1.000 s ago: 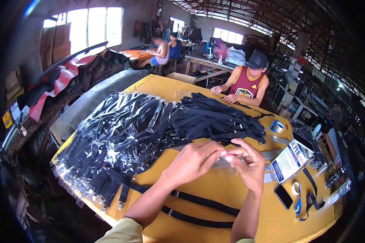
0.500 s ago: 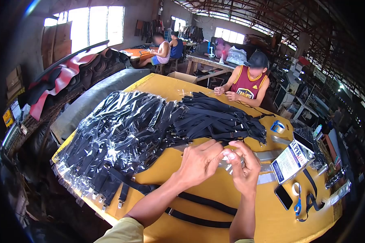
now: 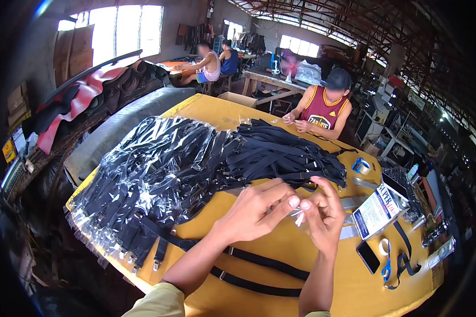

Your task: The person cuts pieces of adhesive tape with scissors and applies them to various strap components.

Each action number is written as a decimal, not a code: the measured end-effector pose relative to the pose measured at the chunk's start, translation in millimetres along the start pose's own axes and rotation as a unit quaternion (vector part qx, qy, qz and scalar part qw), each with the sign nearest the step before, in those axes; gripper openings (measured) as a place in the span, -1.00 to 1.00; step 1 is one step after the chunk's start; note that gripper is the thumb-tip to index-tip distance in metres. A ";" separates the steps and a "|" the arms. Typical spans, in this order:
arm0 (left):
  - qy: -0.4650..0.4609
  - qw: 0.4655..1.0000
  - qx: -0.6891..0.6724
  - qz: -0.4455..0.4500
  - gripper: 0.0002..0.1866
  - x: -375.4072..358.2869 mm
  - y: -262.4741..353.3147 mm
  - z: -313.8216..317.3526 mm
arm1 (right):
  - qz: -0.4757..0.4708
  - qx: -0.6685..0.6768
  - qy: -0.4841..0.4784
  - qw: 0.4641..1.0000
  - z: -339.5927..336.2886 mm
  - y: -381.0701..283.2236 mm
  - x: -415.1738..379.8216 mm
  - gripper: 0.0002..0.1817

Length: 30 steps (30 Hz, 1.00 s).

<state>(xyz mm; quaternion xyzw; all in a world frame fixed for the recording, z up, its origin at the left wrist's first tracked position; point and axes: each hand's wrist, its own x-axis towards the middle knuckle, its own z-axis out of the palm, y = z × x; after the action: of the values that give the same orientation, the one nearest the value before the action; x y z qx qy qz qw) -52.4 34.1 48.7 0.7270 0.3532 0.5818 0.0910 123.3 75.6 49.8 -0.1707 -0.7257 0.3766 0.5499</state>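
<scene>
My left hand and my right hand meet above the table, thumbs close together. Pinched between their fingertips is a small whitish strip, partly hidden and too small to identify. Below my forearms lies a pair of black elastic suspenders with metal adjusters. Beyond my hands is a heap of loose black suspenders. To the left spreads a large pile of suspenders in clear plastic sleeves, with metal clips hanging at its near edge.
On the yellow table, at right, are a phone, blue-handled scissors, a tape roll, a printed white box and clear plastic sleeves. A co-worker sits across the table; two people work farther back.
My fingers have shifted around the whitish strip, and more of it shows below the thumbs. My right index finger has lifted. A person in the background has stretched an arm forward.
</scene>
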 end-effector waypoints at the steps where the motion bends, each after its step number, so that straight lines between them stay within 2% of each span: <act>1: 0.000 1.000 0.000 0.000 -0.78 0.7 2.9 -2.6 | 0.008 0.007 0.009 1.000 -1.7 -1.0 -0.3 -0.48; 3: -0.041 0.999 0.022 -0.022 -0.87 1.4 8.2 -6.1 | 0.009 -0.007 0.001 1.000 -7.5 -4.5 0.2 -0.47; 5: -0.028 0.999 0.033 -0.027 -0.88 0.9 9.7 -3.7 | 0.010 -0.022 -0.005 1.000 -8.5 -4.5 1.7 -0.46; 7: -0.014 0.998 0.043 -0.031 -0.89 1.1 10.8 -1.8 | -0.072 -0.085 -0.016 0.994 -7.1 -2.0 5.9 -0.46; 13: 0.011 0.990 0.139 -0.008 -0.90 -0.5 10.9 -0.2 | 0.004 -0.057 0.018 0.998 1.4 -1.1 3.9 -0.51; 22: 0.027 0.987 0.160 -0.014 -0.87 -0.8 9.9 1.2 | 0.010 0.032 0.048 0.998 12.7 -0.2 6.0 -0.55; 30: 0.045 0.989 0.140 -0.011 -0.84 -1.3 10.3 6.4 | -0.017 0.036 0.068 0.997 17.3 1.1 0.0 -0.64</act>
<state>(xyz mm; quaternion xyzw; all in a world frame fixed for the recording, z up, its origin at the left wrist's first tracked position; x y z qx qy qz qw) -42.5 27.5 51.3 0.7019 0.4425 0.5578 -0.0215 107.2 70.1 47.1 -0.1638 -0.6752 0.3805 0.6103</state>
